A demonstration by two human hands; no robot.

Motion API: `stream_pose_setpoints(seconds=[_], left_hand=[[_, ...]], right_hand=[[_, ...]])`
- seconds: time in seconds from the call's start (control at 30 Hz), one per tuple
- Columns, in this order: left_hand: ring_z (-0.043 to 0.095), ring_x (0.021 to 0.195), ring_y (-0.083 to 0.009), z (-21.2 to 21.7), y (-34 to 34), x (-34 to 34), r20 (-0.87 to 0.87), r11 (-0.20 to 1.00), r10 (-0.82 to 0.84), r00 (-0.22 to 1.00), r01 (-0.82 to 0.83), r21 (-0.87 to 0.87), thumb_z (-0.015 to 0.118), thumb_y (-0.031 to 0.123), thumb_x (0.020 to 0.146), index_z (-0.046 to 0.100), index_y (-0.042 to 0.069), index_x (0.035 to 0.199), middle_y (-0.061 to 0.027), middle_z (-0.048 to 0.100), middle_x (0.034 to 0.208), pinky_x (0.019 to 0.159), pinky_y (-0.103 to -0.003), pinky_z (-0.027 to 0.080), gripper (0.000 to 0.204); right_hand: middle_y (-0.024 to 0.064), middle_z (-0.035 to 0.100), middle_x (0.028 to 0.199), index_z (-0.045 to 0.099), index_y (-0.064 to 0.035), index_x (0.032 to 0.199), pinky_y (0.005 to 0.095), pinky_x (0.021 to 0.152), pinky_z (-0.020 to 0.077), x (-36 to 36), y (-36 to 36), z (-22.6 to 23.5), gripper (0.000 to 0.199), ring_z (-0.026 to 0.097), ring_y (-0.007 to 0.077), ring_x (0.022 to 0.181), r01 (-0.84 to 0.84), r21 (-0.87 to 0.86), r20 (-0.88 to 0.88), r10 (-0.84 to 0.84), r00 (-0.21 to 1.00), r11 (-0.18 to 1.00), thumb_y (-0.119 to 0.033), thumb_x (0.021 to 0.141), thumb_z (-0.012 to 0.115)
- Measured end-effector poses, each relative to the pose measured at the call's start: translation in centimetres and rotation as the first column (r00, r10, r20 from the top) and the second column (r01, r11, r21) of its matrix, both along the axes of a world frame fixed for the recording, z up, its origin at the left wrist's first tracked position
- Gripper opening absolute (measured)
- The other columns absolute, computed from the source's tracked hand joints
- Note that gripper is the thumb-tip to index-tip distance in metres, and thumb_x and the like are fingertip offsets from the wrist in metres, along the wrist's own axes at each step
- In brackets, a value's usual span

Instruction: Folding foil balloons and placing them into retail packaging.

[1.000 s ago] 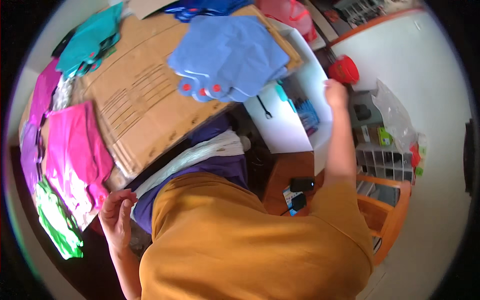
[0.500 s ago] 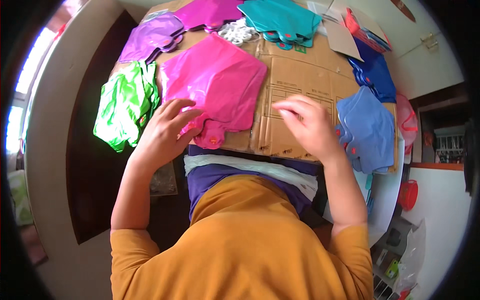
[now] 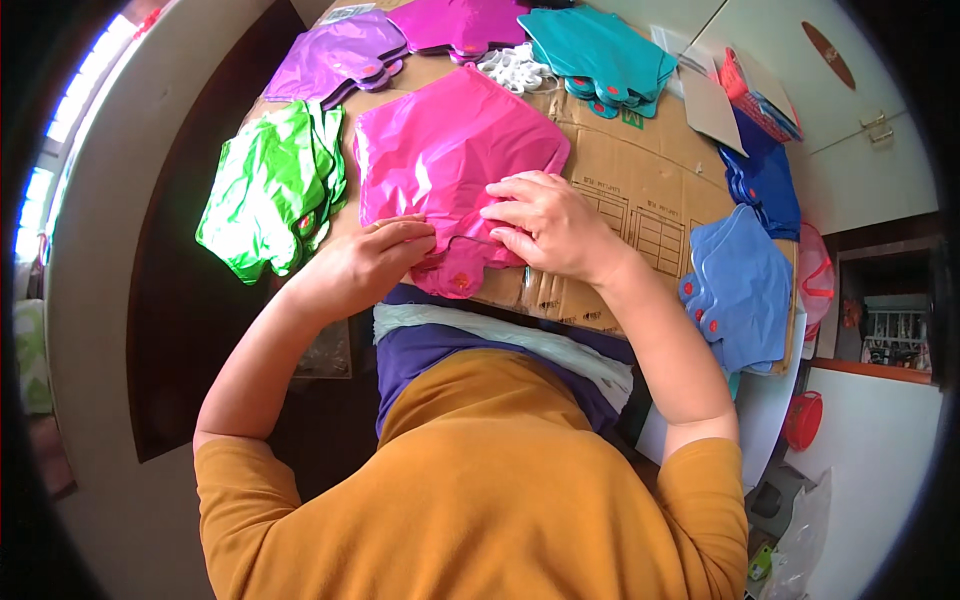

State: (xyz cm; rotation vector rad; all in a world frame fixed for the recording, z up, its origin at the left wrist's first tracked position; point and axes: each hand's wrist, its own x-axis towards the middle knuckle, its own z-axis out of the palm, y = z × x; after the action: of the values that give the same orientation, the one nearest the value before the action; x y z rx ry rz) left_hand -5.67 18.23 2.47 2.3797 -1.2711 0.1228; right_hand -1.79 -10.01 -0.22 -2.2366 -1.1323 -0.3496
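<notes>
A stack of flat, glossy pink foil pieces, perhaps deflated balloons, lies in front of me. Its near end has a rounded tab with a red mark. My left hand has its fingers pressed together on the foil, left of the tab, with the fingertips gathering it. On the right side my right hand bends its fingers over the foil, slightly apart, and grips it near the edge. Wrinkles run across the foil between the hands. How many layers the fingers hold is hidden.
Around the cardboard surface lie green foil pieces, purple ones, magenta ones, teal ones, light blue ones and dark blue ones. A white heap of small loops sits at the back.
Both hands came down onto the pink foil; the right one moved left from above the cardboard. The view shifted slightly, so the scene appears further right.
</notes>
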Motion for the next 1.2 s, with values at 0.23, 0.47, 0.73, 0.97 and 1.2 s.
stream_pose_setpoints(seconds=[0.23, 0.47, 0.73, 0.97, 1.2], left_hand=[[0.070, 0.088, -0.0271, 1.7, -1.0, 1.9, -0.352, 0.995, 0.044, 0.935, -0.074, -0.072, 0.067, -0.003, 0.081, 0.071, -0.003, 0.100, -0.0157, 0.070, 0.101, 0.081, -0.036, 0.056, 0.020], [0.066, 0.080, -0.0220, 2.8, -0.7, 4.3, -0.540, 0.987, 0.140, 0.830, -0.157, 0.015, 0.073, 0.007, 0.081, 0.072, -0.002, 0.095, -0.0107, 0.068, 0.089, 0.074, -0.033, 0.053, 0.017], [0.062, 0.080, -0.0222, 2.7, -3.4, 5.3, -0.028, 0.969, 0.127, 0.992, -0.130, -0.208, 0.077, 0.007, 0.073, 0.065, 0.004, 0.090, -0.0074, 0.061, 0.092, 0.070, -0.033, 0.050, 0.021], [0.060, 0.093, -0.0233, 0.5, -2.3, 3.1, 0.429, 0.997, -0.014, 0.903, -0.023, 0.080, 0.072, 0.015, 0.076, 0.067, 0.008, 0.103, -0.0065, 0.062, 0.097, 0.084, -0.040, 0.047, 0.029], [0.059, 0.109, -0.0275, 1.1, -1.9, 3.6, 0.073, 0.893, 0.378, 0.923, -0.385, 0.233, 0.073, 0.043, 0.081, 0.063, 0.013, 0.125, -0.0096, 0.063, 0.112, 0.098, -0.045, 0.040, 0.054]], right_hand=[[0.0105, 0.066, 0.103, 0.071, -0.0050, 0.096, 0.0384, 0.085, 0.0495, -1.6, 1.0, 1.1, 0.018, 0.062, 0.0285, 0.094, 0.034, 0.006, 0.004, -0.034, 0.999, 0.999, -0.018, 0.083, 0.070], [0.0117, 0.064, 0.100, 0.070, -0.0020, 0.099, 0.0386, 0.082, 0.0499, -2.1, 3.6, 0.4, 0.017, 0.061, 0.0299, 0.090, 0.011, 0.093, -0.091, -0.002, 0.996, 0.996, -0.009, 0.084, 0.065], [0.0186, 0.066, 0.089, 0.071, -0.0030, 0.093, 0.0449, 0.079, 0.0503, -0.4, 5.4, 1.2, 0.018, 0.064, 0.0375, 0.086, 0.262, 0.135, -0.439, -0.179, 0.880, 0.956, -0.018, 0.086, 0.066], [0.0098, 0.074, 0.091, 0.073, -0.0007, 0.099, 0.0372, 0.063, 0.0526, 4.4, 4.5, -1.0, 0.033, 0.067, 0.0165, 0.077, 0.603, 0.440, -0.895, 0.266, 0.359, 0.666, -0.020, 0.075, 0.083], [0.0029, 0.065, 0.075, 0.068, 0.0011, 0.092, 0.0304, 0.054, 0.0433, 14.4, -6.1, 5.7, 0.019, 0.055, 0.0133, 0.062, 0.764, 0.618, -0.773, -0.035, 0.634, 0.185, -0.010, 0.079, 0.078]])
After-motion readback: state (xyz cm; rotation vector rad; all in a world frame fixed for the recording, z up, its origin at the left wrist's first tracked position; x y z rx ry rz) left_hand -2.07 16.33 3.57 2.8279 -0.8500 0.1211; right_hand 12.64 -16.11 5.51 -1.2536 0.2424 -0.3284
